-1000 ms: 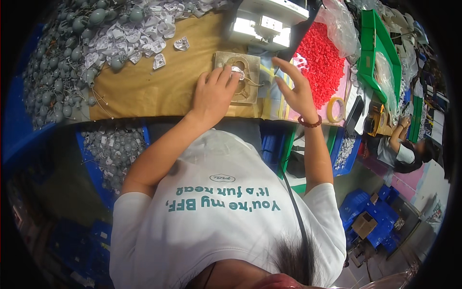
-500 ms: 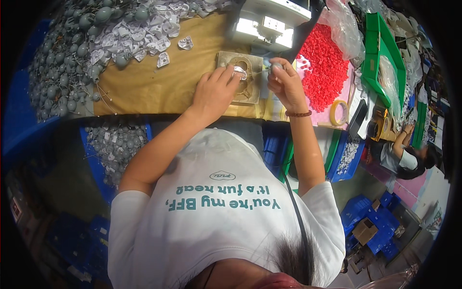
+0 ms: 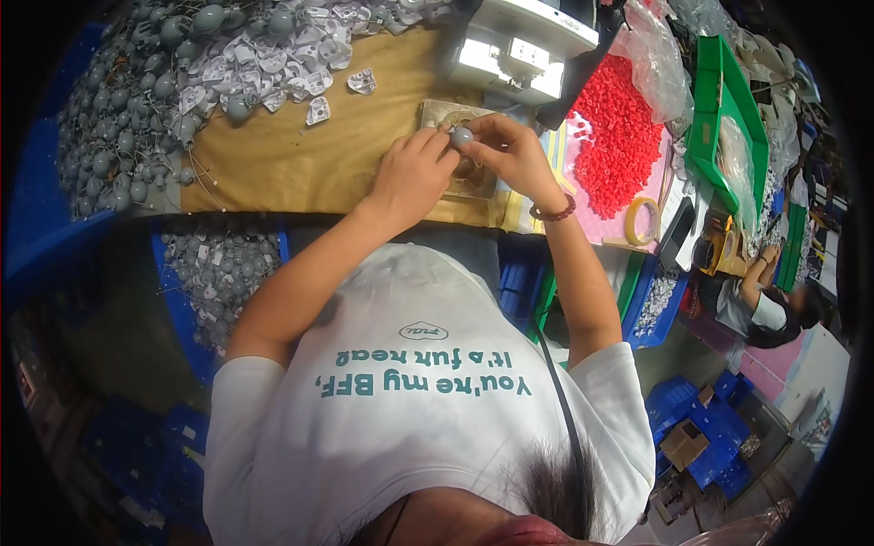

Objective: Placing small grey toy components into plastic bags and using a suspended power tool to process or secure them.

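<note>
My right hand point(image 3: 521, 162) pinches a grey ball point(image 3: 462, 136) between thumb and fingers, over a flat block-shaped fixture point(image 3: 473, 188) with rounded hollows. Close against it, my left hand point(image 3: 411, 177) has its fingers bent and pressed together, their tips at the fixture's left side beside the ball. What lies under those left fingertips is hidden. Two white plastic pieces, one at the back point(image 3: 361, 82) and one nearer point(image 3: 318, 111), lie apart on the brown table covering point(image 3: 273, 168).
Grey balls with wires point(image 3: 114, 136) and white pieces point(image 3: 264, 68) are heaped at the left. A white machine point(image 3: 510, 64) stands behind the fixture. Red parts point(image 3: 619, 136), a tape roll point(image 3: 642, 221) and a green tray point(image 3: 706, 136) are at the right. A blue bin point(image 3: 196, 318) sits below the table.
My right hand has moved left with the grey ball, from beside the fixture to over it, next to my left fingertips. The white piece seen there earlier is now covered.
</note>
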Demonstrator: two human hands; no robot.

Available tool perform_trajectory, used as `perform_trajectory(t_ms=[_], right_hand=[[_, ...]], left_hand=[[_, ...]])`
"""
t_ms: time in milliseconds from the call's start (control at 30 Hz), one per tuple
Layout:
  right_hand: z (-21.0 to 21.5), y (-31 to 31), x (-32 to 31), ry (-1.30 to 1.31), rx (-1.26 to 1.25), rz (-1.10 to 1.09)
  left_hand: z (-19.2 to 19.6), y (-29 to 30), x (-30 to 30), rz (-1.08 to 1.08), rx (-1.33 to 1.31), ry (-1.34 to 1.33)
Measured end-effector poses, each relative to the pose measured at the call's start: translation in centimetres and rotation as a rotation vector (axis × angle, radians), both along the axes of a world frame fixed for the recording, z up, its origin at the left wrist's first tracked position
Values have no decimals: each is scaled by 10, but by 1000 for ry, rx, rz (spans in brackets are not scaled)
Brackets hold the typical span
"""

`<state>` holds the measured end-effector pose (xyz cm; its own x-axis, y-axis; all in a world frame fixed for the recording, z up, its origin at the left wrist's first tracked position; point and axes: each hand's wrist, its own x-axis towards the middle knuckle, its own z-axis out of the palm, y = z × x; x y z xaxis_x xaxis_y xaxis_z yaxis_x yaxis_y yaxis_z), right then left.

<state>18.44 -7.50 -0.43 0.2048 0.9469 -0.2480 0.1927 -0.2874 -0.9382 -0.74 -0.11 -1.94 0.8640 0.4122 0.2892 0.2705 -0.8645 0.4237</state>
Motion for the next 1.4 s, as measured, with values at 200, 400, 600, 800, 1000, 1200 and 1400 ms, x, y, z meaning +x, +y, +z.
perform_trajectory(t_ms=[200,400,600,800,1000,1200,1400], right_hand=[[-7,4,-3,-160,56,-109],[-33,-2,-7,-364,198,-206],[-31,-3,-21,-442,252,-321],[-11,-5,1,-526,420,-317],[-20,27,104,-477,506,-720],[2,30,101,-293,572,-792],[104,44,46,-226,1013,-507]], left_hand=[[0,0,-1,12,-3,-18],[-2,1,-1,13,-20,-23],[8,0,13,137,-77,-65],[11,3,26,127,-88,-36],[3,7,32,134,-20,-24],[-1,6,32,157,-51,-98],[1,7,29,190,-111,-99]])
